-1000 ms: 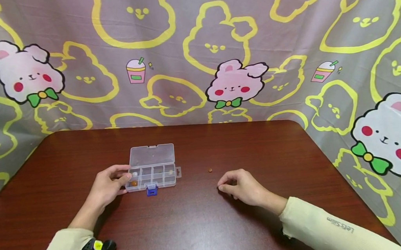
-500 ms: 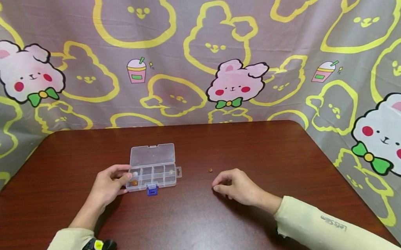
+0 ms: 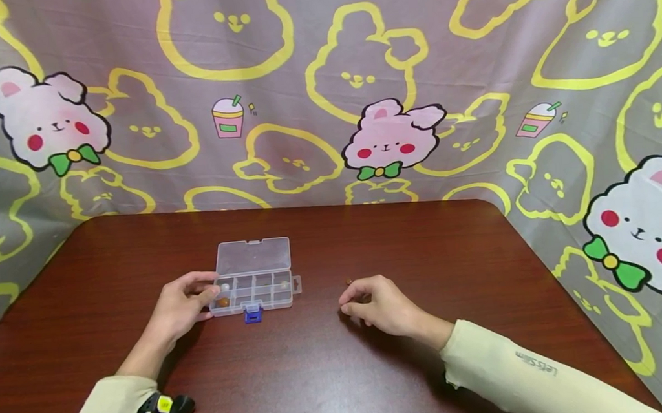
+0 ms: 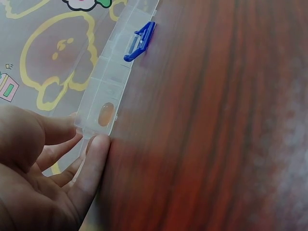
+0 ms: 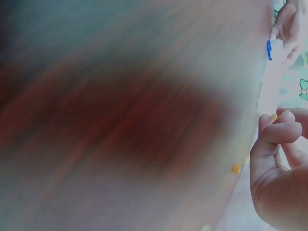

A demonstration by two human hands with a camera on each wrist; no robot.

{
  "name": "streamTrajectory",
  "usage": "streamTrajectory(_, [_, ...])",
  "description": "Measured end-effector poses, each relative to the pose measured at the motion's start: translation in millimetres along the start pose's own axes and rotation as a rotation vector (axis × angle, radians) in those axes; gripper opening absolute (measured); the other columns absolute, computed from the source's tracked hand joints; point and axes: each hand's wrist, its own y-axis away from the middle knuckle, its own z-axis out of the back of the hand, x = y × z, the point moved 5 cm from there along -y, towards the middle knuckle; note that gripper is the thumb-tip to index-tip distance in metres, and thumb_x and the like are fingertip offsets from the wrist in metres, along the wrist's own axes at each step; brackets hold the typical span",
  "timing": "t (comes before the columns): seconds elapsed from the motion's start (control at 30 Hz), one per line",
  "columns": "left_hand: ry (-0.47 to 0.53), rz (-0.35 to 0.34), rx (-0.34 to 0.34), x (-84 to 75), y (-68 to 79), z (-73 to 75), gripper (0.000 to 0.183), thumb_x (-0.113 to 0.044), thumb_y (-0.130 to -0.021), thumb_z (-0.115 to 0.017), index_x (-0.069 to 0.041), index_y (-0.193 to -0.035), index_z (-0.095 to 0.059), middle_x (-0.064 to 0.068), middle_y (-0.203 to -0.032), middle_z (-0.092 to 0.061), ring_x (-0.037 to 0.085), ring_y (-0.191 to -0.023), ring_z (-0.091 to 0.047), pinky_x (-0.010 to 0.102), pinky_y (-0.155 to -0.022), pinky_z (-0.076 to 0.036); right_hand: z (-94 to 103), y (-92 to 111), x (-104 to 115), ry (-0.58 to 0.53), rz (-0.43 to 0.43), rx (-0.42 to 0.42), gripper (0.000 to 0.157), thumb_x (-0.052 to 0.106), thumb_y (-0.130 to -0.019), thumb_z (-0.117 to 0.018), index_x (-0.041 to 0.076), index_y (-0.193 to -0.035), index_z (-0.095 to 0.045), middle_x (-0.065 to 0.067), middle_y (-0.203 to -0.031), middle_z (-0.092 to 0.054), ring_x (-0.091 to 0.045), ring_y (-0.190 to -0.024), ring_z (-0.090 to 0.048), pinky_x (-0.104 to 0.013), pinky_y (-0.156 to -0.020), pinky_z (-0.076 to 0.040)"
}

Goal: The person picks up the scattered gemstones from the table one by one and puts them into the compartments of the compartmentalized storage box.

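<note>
In the head view a clear plastic compartment box (image 3: 264, 291) lies with its lid (image 3: 253, 257) folded back and its blue latch (image 3: 252, 314) toward me. My left hand (image 3: 178, 306) grips its left end between thumb and fingers. A whitish bead (image 3: 224, 287) and an amber bead (image 3: 223, 302) sit in the left compartments; a pale bead (image 3: 284, 285) is at the far right. My right hand (image 3: 376, 306) is right of the box, thumb and forefinger pinched together. The right wrist view shows a tiny yellowish bead (image 5: 274, 116) at those fingertips.
Just beyond my right fingers, a small brown-orange bead (image 3: 348, 281) rests on the dark wooden table (image 3: 321, 376). A patterned curtain (image 3: 275, 94) hangs along the table's back and sides.
My right hand has slid left toward the box and now partly overlaps the loose bead in the head view. The left hand and the box have stayed in place.
</note>
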Motion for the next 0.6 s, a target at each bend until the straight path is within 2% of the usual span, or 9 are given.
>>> streamTrajectory(0.27, [-0.008,0.000,-0.005,0.7,0.2,-0.8,0.035,-0.009,-0.102,-0.060,0.003,-0.135,-0.056,0.020,-0.112,-0.062,0.020,-0.087,-0.061,0.029,-0.066,-0.059,-8.3,-8.1,3.2,0.023,-0.013,-0.006,0.005,0.003,-0.089,-0.074,0.007,-0.092,-0.075,0.001,-0.081,-0.069,-0.011,-0.049,-0.053,-0.024,-0.048,-0.049])
streamTrajectory(0.6, [-0.021,0.000,-0.012,0.3,-0.1,-1.1,0.035,-0.009,-0.102,-0.060,0.003,-0.135,-0.056,0.020,-0.112,-0.062,0.020,-0.087,-0.061,0.028,-0.067,-0.059,-17.3,-19.8,11.0,-0.030,-0.010,-0.012,0.005,0.002,-0.090,-0.073,0.002,-0.094,-0.075,-0.001,-0.081,-0.069,-0.014,-0.051,-0.054,-0.023,-0.049,-0.049])
